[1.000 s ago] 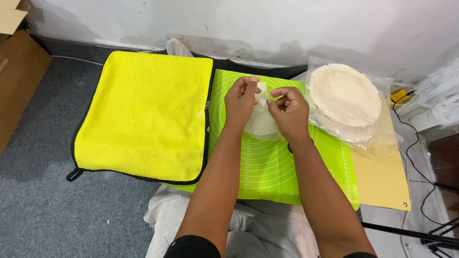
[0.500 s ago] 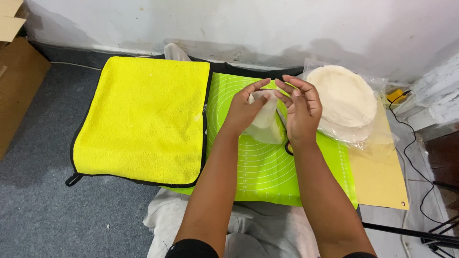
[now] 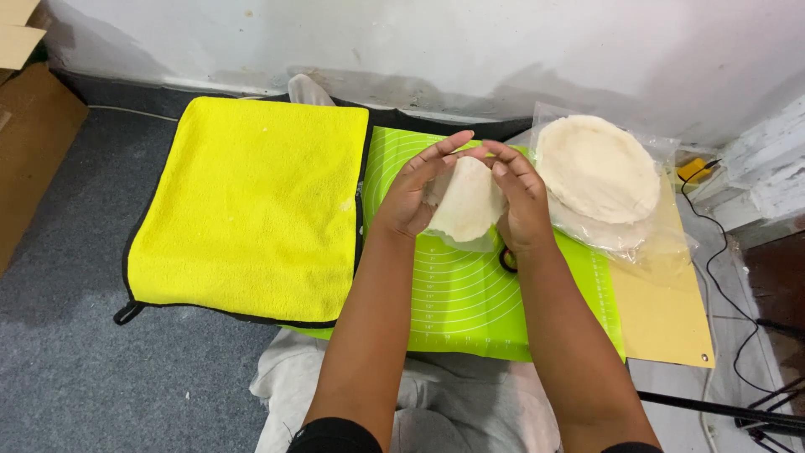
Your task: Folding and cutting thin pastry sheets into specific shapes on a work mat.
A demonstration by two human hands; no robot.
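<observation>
A grey carpet (image 3: 75, 369) covers the floor below a scuffed white wall (image 3: 503, 42), w/ a cardboard box (image 3: 29, 143) at far left. On the carpet lies a big yellow microfibre towel (image 3: 251, 201), black-edged, just beside a green silicone pastry mat (image 3: 478, 294) printed w/ concentric rings. Right of the mat sits a tan board (image 3: 662, 319), and on it a clear plastic bag (image 3: 620, 226) bearing a stack of flat pale dough rounds (image 3: 595, 164). A black cable (image 3: 729, 277) runs along the right edge, near a small yellow object (image 3: 692, 170) (too small to tell what).

Above the mat's upper middle, both hands hold one smaller dough disc (image 3: 465, 201) lifted off the surface. The left hand (image 3: 415, 193) cups its left edge, fingers curled over the top rim; the right hand (image 3: 520, 201) presses its right edge, fingers spread across the face. Neither pinches hard, so the grip reads as a light two-sided clasp.

To do this well, judging from the pic: the person should keep pressure even on both sides, support the centre so it doesn't sag or tear, and work low over the mat, apart from the stack.
</observation>
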